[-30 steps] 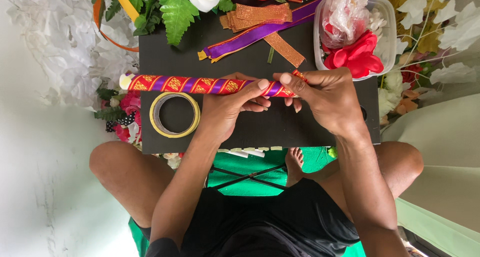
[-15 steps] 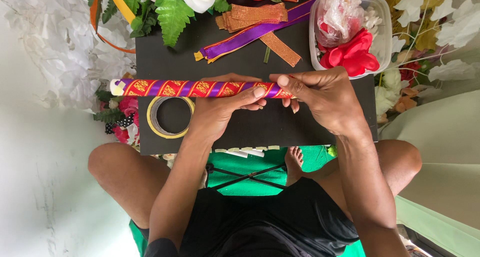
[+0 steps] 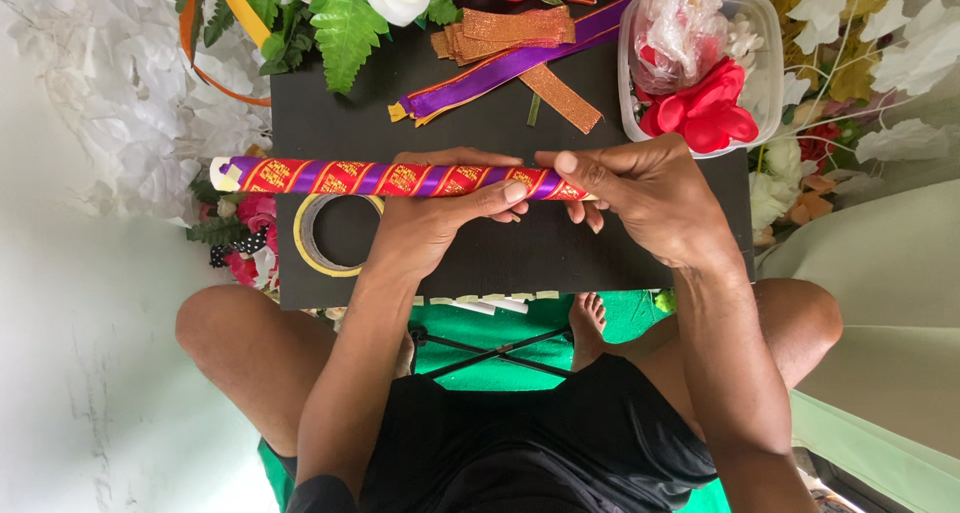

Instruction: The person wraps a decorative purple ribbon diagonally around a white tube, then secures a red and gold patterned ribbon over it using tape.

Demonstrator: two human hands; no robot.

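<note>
Black board [image 3: 400, 113] serves as tabletop across the person's lap, w/ pale floor at left and fake flowers crowding the far edge; person sits cross-legged, looking straight down.

Stick [image 3: 400, 177], wrapped in red-gold and purple ribbon, lies w/ its long axis running left-right, just above the board's middle; its bare whitish tip pokes out past the board's left edge.

Left hand [image 3: 430, 218] grips the stick near its middle; thumb over the top, fingers [image 3: 505, 193] curled up from below, clenched on it.

Right hand [image 3: 650, 198] closes on the stick's right end; thumb and forefinger pinched at the wrap, so that end is hidden; can't tell if the ribbon's loose end is between them.

Both hands touch the stick; right is the one at the end of the wrap, left steadies nearer the centre; the free length runs away to the left.

Roll of yellow tape [image 3: 335, 235] lies flat just below the stick, by the left wrist, not touching.

Further back: purple ribbon [image 3: 500, 68] and orange glitter strips [image 3: 515, 28]; clear tub [image 3: 755, 73] w/ red flower at the right corner.
</note>
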